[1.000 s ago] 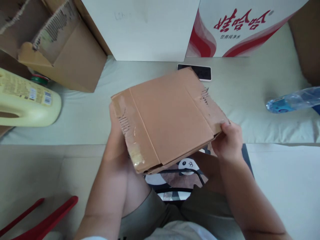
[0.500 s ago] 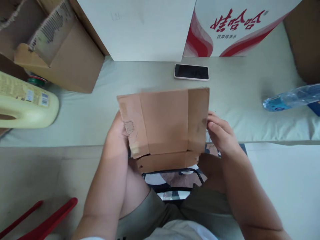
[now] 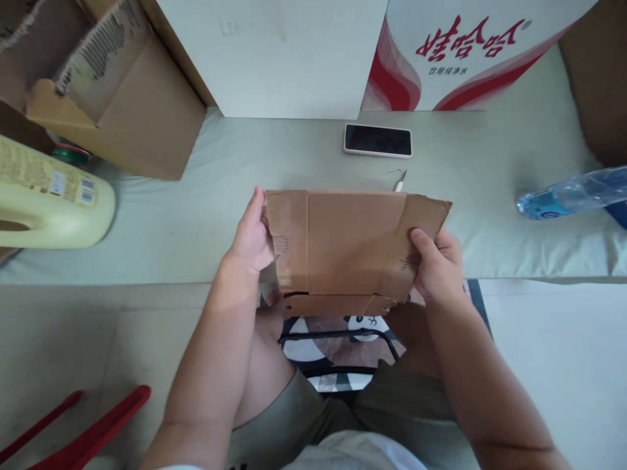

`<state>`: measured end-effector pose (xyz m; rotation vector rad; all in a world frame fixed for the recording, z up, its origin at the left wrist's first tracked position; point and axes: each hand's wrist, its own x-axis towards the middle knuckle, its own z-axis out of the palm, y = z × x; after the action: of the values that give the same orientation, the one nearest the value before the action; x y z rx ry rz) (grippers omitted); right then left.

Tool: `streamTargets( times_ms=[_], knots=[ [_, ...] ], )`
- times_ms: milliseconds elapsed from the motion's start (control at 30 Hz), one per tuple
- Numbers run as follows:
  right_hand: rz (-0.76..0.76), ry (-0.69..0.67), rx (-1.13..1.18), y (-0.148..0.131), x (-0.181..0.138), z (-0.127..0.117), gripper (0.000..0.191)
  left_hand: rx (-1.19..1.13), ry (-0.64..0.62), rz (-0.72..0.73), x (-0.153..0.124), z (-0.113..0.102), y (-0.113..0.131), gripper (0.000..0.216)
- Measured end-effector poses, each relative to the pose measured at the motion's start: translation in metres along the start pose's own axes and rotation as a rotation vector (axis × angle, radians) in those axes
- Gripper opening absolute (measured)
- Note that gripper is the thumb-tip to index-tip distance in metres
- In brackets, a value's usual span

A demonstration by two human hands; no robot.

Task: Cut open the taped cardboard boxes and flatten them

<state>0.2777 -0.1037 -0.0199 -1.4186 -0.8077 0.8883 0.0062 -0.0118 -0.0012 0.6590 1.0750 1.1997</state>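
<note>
Two hands flank one piece of folded cardboard (image 3: 355, 241) at the centre of the frame, its long axis running left to right, so that each hand stands at one end of that axis and neither is plainly the nearer. The right hand (image 3: 437, 258) pinches the right-hand flap, thumb laid on the face towards the viewer and fingers passing behind. The left hand (image 3: 255, 232) touches the left edge, thumb pointing up beside it; the remaining fingers are largely hidden, and how tightly they close cannot be told. Both forearms rise from the lower corners of the frame and converge on the cardboard, the right hand turned inwards over its flap, the left more upright. A narrow lower flap (image 3: 337, 305) hangs along the bottom edge, above the panda-patterned surface (image 3: 323, 346) between the knees. Just beyond the top edge, on the pale green cloth (image 3: 171, 241), a thin pointed tool (image 3: 400, 183) shows partly; the phone (image 3: 377, 140) lies farther up, with a clear plastic bottle (image 3: 568, 194) at right
</note>
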Motion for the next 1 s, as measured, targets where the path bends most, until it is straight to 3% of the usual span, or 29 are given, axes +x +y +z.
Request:
streamTargets(
  times_ms=[100, 167, 267, 400, 500, 600, 733, 833, 933, 1000],
  knots=[
    [-0.081, 0.075, 0.059, -0.002, 0.0, 0.006, 0.021, 0.138, -0.184, -0.077, -0.008, 0.001, 0.002, 0.052],
    [-0.105, 0.08, 0.091, -0.005, 0.003, 0.008, 0.039, 0.224, -0.247, -0.127, -0.011, 0.0, 0.003, 0.053],
    [-0.067, 0.06, 0.136, -0.009, 0.013, 0.003, 0.057, 0.207, -0.153, -0.081, -0.01, -0.006, 0.007, 0.05],
    [-0.042, 0.054, 0.147, -0.015, 0.027, -0.009, 0.044, -0.004, 0.075, 0.191, -0.003, -0.018, 0.018, 0.034],
    [0.022, -0.08, 0.189, -0.018, 0.025, -0.006, 0.049, -0.114, 0.128, 0.286, 0.002, -0.024, 0.024, 0.026],
    [0.104, -0.279, 0.201, -0.018, 0.01, 0.008, 0.056, -0.142, 0.108, 0.252, 0.005, -0.025, 0.023, 0.03],
    [0.114, -0.354, 0.06, -0.018, -0.009, 0.022, 0.046, -0.174, 0.157, 0.166, 0.01, -0.02, 0.016, 0.021],
    [0.204, -0.415, 0.037, -0.024, -0.015, 0.025, 0.053, -0.181, 0.18, 0.137, 0.012, -0.016, 0.016, 0.025],
    [0.242, -0.361, 0.089, -0.032, -0.018, 0.03, 0.054, -0.16, 0.129, 0.13, 0.011, -0.017, 0.019, 0.042],
    [0.228, -0.248, 0.118, -0.037, -0.018, 0.032, 0.054, -0.134, 0.069, 0.13, 0.01, -0.022, 0.022, 0.048]
  ],
)
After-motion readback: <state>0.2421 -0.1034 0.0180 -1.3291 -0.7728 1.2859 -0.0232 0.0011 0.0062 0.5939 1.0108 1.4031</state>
